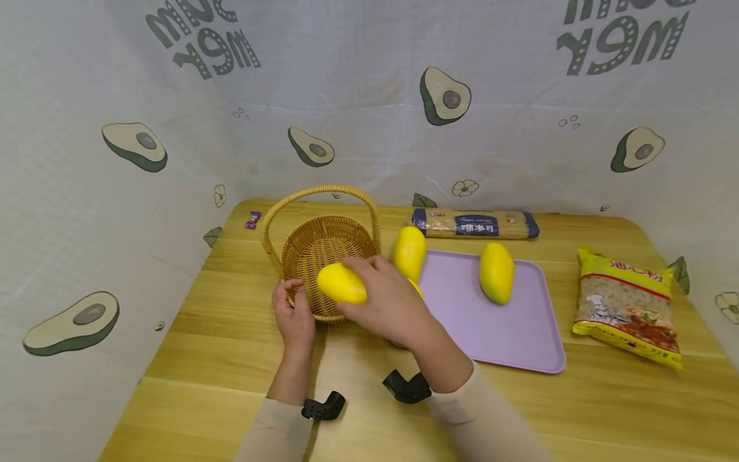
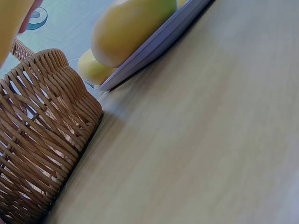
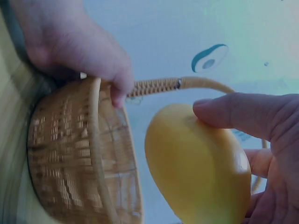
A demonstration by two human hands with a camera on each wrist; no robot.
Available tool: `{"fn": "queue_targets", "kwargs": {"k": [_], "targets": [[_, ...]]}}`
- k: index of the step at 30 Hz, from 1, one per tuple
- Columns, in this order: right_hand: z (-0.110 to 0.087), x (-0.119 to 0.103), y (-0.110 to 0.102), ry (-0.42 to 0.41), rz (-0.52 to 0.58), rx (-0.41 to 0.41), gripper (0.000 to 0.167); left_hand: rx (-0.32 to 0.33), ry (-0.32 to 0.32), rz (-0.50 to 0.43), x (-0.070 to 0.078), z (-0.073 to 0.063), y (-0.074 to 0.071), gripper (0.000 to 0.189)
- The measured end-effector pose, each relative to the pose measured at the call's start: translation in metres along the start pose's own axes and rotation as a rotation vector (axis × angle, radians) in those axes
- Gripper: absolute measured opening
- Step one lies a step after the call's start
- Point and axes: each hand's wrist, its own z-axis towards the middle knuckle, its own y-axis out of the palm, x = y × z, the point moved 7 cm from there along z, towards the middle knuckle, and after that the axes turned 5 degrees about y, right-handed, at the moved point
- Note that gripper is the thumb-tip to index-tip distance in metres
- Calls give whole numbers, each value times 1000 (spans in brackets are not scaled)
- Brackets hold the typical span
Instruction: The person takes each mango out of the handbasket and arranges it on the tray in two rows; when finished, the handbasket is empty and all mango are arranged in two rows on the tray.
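Observation:
A yellow mango (image 1: 340, 283) is held in my right hand (image 1: 388, 305), over the near right part of a round wicker basket (image 1: 296, 247). In the right wrist view, the thumb presses one side of this mango (image 3: 194, 163) and the fingers curl behind it. My left hand (image 1: 296, 321) grips the basket's near left rim, thumb inside, beside the foot of its arched handle (image 1: 320, 190). The basket's inside shows only bare weave. Two mangoes (image 1: 410, 252) (image 1: 496, 273) lie on the lilac tray (image 1: 491, 327); another yellow one is mostly hidden behind my right hand.
Behind the tray lies a pack of spaghetti (image 1: 476, 224). A yellow bag of dry food (image 1: 629, 308) is at the right of the wooden table (image 1: 213, 346). A small purple wrapped candy (image 1: 253, 220) sits at the back left. An avocado-print cloth (image 1: 369, 115) hangs around the table.

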Motion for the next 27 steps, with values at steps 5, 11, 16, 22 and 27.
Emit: {"fn": "queue_targets", "kwargs": {"k": [5, 11, 16, 22, 27], "targets": [[-16, 17, -9, -2, 0, -2, 72, -2, 3, -3, 0, 0, 1, 21], [-33, 46, -12, 84, 64, 28, 77, -5, 17, -3, 1, 1, 1, 20], [-48, 72, -12, 267, 146, 63, 84, -10, 10, -3, 0, 0, 1, 21], [-60, 99, -20, 393, 193, 118, 94, -5, 25, 1, 0, 2, 0, 21], [-67, 123, -27, 439, 152, 148, 99, -7, 28, 4, -1, 1, 1, 21]]}}
